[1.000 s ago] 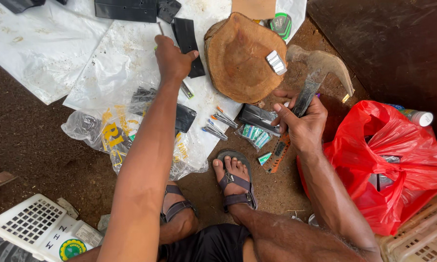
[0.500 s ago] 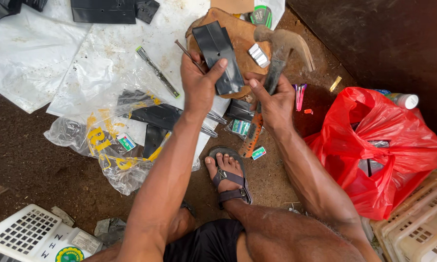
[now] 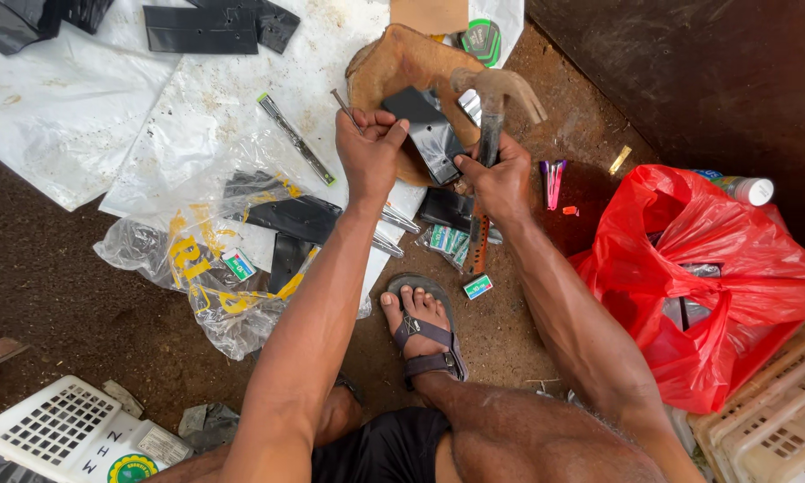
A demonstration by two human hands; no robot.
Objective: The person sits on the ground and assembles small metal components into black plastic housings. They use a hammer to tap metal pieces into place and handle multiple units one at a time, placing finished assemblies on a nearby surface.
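left hand (image 3: 369, 154): pinching a nail (image 3: 346, 109), fingers closed on it
right hand (image 3: 499, 177): wrapped round the claw hammer (image 3: 492, 121) handle
black rubber piece (image 3: 429, 131): lies on the wooden block (image 3: 395, 63), between both hands, far side

Black piece (image 3: 429, 134) now on stump (image 3: 393, 67)

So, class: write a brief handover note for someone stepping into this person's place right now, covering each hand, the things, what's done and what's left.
Left hand: pinching a nail, point toward the black piece.
Right hand: grip closed on the claw hammer, one finger steadying the black piece.
The black piece lies on the wooden block.
Done: piece placed on the block, nail and hammer in hand.
Left: nail not yet driven; more black pieces lie on the white sheet.
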